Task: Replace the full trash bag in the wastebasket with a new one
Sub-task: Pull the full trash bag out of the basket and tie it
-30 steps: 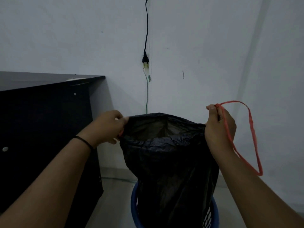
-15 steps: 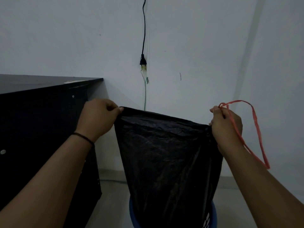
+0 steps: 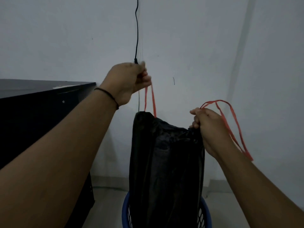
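Dim, flat, bluish-grey indoor light, its source out of view. No glare or bright highlights appear. The wall (image 3: 213,46) reads as an even grey with a faint paler vertical band at right. The black trash bag (image 3: 166,162) and the dark cabinet (image 3: 32,120) lose nearly all surface detail in shadow. The left hand (image 3: 126,81) shows motion blur at the fingertips; the right hand (image 3: 209,127) is sharper. Wide-angle distortion stretches both forearms toward the lower corners.
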Motion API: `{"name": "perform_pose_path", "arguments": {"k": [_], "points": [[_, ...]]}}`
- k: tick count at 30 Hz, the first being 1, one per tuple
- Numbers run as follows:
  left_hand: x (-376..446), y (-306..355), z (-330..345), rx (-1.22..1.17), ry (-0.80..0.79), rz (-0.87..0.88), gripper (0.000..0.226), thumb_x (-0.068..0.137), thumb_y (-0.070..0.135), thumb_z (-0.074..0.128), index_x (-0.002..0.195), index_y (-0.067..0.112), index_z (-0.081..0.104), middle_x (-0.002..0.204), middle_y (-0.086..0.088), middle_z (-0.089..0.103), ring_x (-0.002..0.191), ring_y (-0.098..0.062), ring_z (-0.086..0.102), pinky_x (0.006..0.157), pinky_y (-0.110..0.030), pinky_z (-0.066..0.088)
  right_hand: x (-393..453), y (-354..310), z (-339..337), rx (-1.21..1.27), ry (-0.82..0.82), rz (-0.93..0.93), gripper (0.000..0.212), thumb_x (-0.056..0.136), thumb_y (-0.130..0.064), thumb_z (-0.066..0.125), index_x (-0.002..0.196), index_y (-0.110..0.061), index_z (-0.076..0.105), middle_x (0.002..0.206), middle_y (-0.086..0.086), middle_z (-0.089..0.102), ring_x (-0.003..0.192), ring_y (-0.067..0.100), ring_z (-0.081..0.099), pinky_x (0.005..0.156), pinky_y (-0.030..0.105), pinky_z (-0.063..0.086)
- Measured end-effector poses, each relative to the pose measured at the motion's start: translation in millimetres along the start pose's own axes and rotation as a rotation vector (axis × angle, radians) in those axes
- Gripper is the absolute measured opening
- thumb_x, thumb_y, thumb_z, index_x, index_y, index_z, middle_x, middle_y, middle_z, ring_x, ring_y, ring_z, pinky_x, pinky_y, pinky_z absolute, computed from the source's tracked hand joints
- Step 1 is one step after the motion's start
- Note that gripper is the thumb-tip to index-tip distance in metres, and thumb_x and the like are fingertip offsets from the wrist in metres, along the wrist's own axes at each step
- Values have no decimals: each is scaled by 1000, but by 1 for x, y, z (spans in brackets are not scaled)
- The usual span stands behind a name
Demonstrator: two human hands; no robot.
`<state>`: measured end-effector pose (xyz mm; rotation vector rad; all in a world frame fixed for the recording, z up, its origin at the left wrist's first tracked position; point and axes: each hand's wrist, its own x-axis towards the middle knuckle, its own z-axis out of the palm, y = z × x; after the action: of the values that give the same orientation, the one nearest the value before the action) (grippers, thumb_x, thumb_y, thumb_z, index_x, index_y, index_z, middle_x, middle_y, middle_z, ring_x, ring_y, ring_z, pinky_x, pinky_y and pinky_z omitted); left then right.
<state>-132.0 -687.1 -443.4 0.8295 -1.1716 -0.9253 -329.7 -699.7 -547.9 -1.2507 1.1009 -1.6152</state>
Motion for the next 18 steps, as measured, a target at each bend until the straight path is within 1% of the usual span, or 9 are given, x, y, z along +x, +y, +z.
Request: {"name": "perform_pose_path", "arguments": {"k": [2, 6, 8, 10, 12, 13, 15, 17, 18], "points": [[5, 9, 19, -180, -51, -27, 20, 95, 15, 51, 78, 5, 53, 68, -4, 52, 50, -8, 59, 56, -21, 57, -5, -3, 6, -102, -42, -27, 21, 93, -24, 52, 75, -21, 63, 56, -4, 43, 54, 12, 42, 60, 28, 40], [7, 6, 54, -145, -165, -48, 21, 95, 15, 50, 77, 5, 52, 68, -5, 51, 55, -10, 56, 62, -23, 59, -15, -11, 14, -114, -204, 3, 8, 82, -36, 68, 88, -30, 70, 69, -13, 58, 73, 7, 54, 74, 27, 46], [5, 2, 62, -111, -257, -76, 19, 95, 16, 51, 80, 4, 54, 68, -4, 53, 55, -10, 57, 66, -24, 59, -15, -13, 15, -107, -300, 41, 29, 80, -38, 69, 109, -33, 66, 68, -12, 56, 71, 8, 53, 80, 27, 47], [0, 0, 69, -54, -356, -100, 18, 94, 18, 53, 82, 4, 56, 64, -3, 55, 54, -9, 58, 67, -24, 59, -14, -14, 14, -115, -351, 40, 35, 82, -38, 67, 117, -36, 63, 54, -13, 52, 61, 9, 48, 74, 25, 46], [-7, 0, 75, 29, -446, -117, 18, 93, 20, 55, 86, 4, 58, 63, -2, 57, 55, -9, 59, 67, -23, 59, -13, -16, 14, -141, -359, 22, 27, 83, -40, 65, 110, -36, 66, 46, -17, 51, 59, 9, 46, 67, 24, 42], [-9, 0, 77, 58, -471, -109, 18, 92, 21, 56, 90, 3, 59, 65, -3, 58, 57, -9, 60, 68, -24, 58, -13, -16, 14, -146, -345, 19, 18, 83, -41, 64, 99, -35, 69, 44, -17, 51, 59, 10, 46, 65, 25, 41], [-12, -3, 77, 117, -431, -34, 25, 90, 26, 58, 104, 4, 58, 78, -4, 60, 66, -11, 62, 71, -25, 58, -11, -15, 15, -130, -295, 43, 14, 81, -43, 67, 75, -31, 68, 45, -12, 49, 58, 13, 46, 63, 27, 41], [-15, -12, 66, 317, -227, 127, 43, 87, 39, 60, 119, 12, 53, 91, 0, 59, 80, -12, 64, 75, -27, 58, -9, -15, 14, -111, -241, 78, 17, 80, -42, 68, 72, -27, 65, 54, -8, 48, 58, 12, 45, 64, 29, 42], [-18, -19, 57, 458, -113, 210, 47, 85, 46, 60, 119, 15, 53, 94, 2, 59, 85, -11, 62, 76, -27, 57, -8, -16, 13, -92, -220, 89, 17, 80, -41, 68, 74, -26, 64, 57, -8, 46, 58, 11, 43, 65, 29, 42]]}}
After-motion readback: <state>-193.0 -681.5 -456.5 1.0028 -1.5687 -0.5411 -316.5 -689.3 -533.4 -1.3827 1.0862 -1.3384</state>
